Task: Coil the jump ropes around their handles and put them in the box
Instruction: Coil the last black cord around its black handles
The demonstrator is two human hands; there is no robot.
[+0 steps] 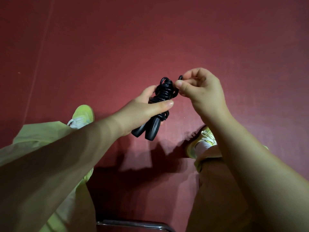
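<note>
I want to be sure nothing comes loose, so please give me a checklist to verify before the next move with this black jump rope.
1. Both handles held together by the left hand: ok.
2. Rope coils wound tight around the handles: ok near the middle; the top loops look loose.
3. Rope end pinched by the right hand: ok.
4. End tucked under a coil: not ok, it is not yet tucked.
5. Box within reach: cannot tell, no box is in view.

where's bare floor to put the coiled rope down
Bare red floor lies ahead of both hands, and left of the left shoe. It is crowded between the shoes, under the jump rope.
</note>
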